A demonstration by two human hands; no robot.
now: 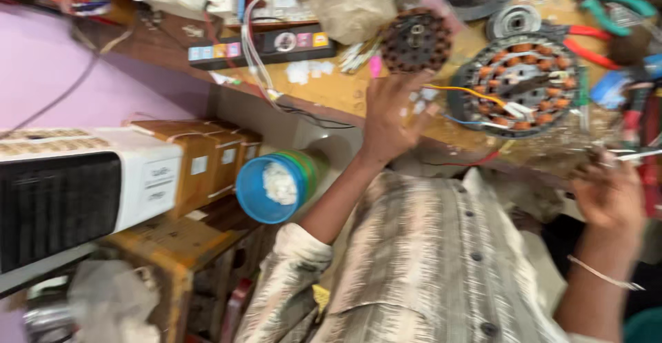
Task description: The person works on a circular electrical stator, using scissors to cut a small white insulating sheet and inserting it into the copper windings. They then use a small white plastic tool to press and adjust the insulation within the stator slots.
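Note:
My left hand (393,117) is raised with its fingers spread and nothing in it, at the edge of a wooden workbench (331,88). It is just below a dark round toothed rotor (416,39). To its right lies a ring-shaped stator with copper windings (520,84), and yellow, blue and red wires run from it toward my hand. My right hand (610,193), with a thin bracelet on the wrist, has curled fingers beside something translucent and blurred (565,146). Whether it grips that I cannot tell. My striped shirt fills the lower middle.
A black power strip (262,45) with white cables lies on the bench. Green-handled pliers (610,2) and a red-handled tool (586,43) sit at the far right. Lower left hold a blue-lidded green tub (276,188), brown cartons (207,157) and a white appliance with a black grille (69,198).

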